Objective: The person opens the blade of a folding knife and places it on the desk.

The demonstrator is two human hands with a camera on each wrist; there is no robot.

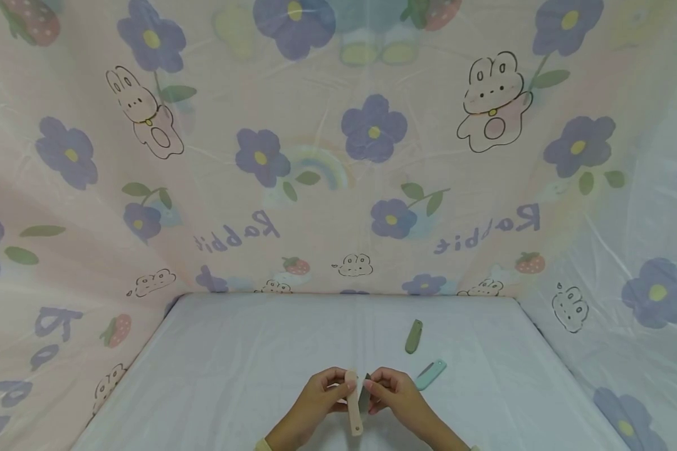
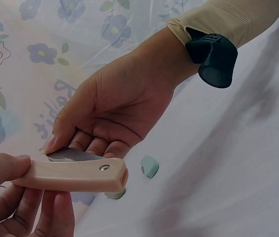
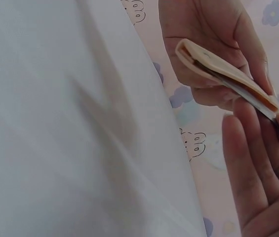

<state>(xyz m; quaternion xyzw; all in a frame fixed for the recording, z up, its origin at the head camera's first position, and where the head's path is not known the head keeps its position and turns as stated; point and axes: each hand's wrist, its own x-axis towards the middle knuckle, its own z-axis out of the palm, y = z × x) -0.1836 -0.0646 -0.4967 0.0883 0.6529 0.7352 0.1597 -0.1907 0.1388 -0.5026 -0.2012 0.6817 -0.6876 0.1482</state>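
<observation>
Both hands hold a folding knife with a pale pink handle (image 2: 75, 177) above the table's near side. My left hand (image 1: 326, 393) grips the handle between thumb and fingers. With thumb and fingertips, my right hand (image 1: 393, 389) pinches the grey blade (image 1: 364, 398), which stands partly out of the handle's slot. The right wrist view shows that slot along the handle, with the blade (image 3: 235, 90) angled out of it. Beyond the right hand lie a mint folding knife (image 1: 432, 374), some of its blade showing, and a dark green one (image 1: 414, 337).
A white cloth covers the table (image 1: 248, 351). Curtains (image 1: 316, 207) printed with flowers and rabbits hang behind it and along both sides. A dark device (image 2: 216, 59) is strapped at the right wrist, by a beige sleeve (image 2: 233, 22).
</observation>
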